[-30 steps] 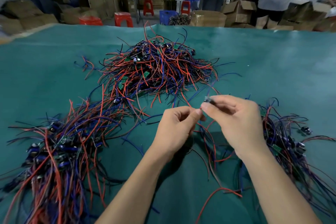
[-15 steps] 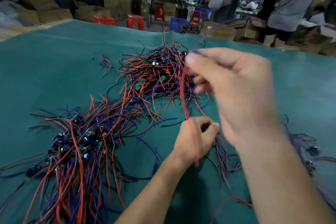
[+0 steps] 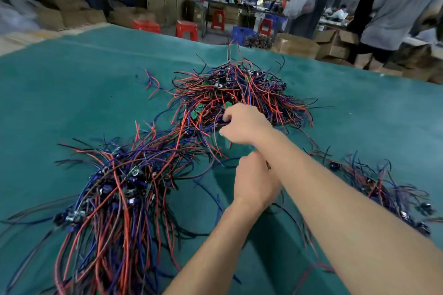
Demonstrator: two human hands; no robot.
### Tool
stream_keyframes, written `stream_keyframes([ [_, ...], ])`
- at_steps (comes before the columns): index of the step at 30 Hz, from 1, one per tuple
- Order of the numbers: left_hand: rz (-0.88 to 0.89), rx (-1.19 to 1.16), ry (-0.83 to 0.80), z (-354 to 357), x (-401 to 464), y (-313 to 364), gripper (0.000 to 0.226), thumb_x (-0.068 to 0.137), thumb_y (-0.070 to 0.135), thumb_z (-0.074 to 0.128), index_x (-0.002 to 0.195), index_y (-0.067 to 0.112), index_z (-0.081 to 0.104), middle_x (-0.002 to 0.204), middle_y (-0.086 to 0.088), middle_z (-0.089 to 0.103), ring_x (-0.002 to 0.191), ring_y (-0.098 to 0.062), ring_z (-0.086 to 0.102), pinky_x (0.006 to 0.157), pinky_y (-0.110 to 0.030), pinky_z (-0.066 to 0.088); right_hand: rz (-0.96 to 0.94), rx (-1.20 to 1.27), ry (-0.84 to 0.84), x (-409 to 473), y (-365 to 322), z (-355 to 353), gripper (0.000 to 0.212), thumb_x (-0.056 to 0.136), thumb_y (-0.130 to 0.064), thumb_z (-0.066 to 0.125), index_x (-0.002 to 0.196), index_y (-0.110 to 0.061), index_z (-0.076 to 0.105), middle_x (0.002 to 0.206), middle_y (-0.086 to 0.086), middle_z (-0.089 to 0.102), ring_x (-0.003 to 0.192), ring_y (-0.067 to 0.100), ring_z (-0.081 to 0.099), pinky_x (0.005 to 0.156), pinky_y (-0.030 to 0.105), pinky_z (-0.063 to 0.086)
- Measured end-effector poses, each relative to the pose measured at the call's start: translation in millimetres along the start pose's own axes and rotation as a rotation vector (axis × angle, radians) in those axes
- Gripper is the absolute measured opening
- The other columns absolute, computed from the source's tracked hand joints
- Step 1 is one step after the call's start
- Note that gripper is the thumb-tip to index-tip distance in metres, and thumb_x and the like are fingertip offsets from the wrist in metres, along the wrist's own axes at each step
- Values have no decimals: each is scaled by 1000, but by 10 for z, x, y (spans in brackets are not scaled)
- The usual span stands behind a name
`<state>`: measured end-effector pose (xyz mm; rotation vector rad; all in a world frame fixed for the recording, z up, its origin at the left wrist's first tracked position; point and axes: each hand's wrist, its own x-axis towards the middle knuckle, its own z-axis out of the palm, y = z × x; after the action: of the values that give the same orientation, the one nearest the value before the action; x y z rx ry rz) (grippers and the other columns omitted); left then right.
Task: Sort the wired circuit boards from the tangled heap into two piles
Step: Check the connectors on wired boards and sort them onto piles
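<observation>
Currently the right hand (image 3: 242,124) reaches across to the near edge of the tangled heap (image 3: 239,96), fingers curled into its wires. The left hand (image 3: 254,184) lies fisted below; its contents cannot be determined. The left pile (image 3: 115,189) looks large, the right pile (image 3: 383,189) smaller. Much of the heap appears unsorted.
</observation>
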<state>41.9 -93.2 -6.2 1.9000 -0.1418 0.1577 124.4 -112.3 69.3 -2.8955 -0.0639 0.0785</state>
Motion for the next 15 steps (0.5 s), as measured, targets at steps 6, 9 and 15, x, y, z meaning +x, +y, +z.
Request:
stream_keyframes([
  [6, 5, 4, -55, -21, 9, 37, 21, 91, 16, 57, 76, 4, 64, 76, -20, 66, 80, -39, 62, 63, -34, 46, 33, 415, 247, 123, 391, 84, 17, 84, -18, 71, 92, -7, 80, 82, 11, 78, 66, 23, 68, 67, 23, 54],
  [9, -26, 18, -40, -18, 23, 65, 21, 87, 23, 53, 81, 9, 68, 71, -12, 69, 78, -35, 63, 70, -39, 52, 112, 641, 385, 20, 616, 4, 14, 73, -21, 70, 70, -11, 79, 61, 7, 73, 64, 25, 72, 71, 38, 62],
  [15, -142, -163, 112, -7, 70, -5, 19, 94, 23, 52, 88, 14, 67, 77, -6, 72, 74, -26, 69, 71, -40, 57, 80, 902, 457, -567, 889, -59, 15, 64, -27, 65, 60, -23, 79, 59, 7, 72, 51, 13, 64, 48, 23, 48],
])
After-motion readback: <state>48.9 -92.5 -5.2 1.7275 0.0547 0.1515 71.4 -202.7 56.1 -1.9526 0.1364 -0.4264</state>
